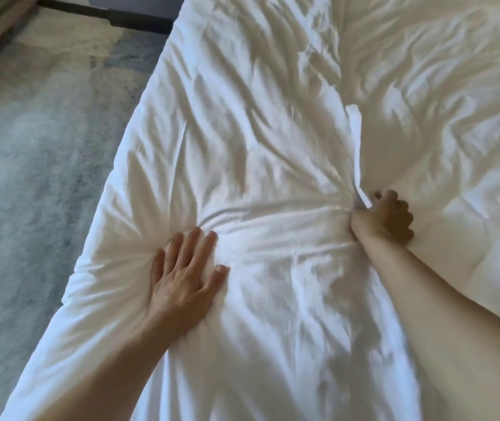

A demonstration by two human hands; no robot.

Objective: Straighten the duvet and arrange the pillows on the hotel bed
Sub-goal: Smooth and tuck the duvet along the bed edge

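Judging the job barely begun, we press our flat, open left hand (183, 279) near the bed's left edge while our right hand (384, 218) grips a bunched fold of the creased duvet (257, 141) mid-bed; no pillows show.

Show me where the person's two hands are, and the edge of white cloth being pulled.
left hand (183, 273): head view, back of the hand, flat on the crumpled white duvet.
right hand (385, 220): head view, knuckles of the closed fist.
folded white duvet edge (355, 141): head view, raised strip above the fist.
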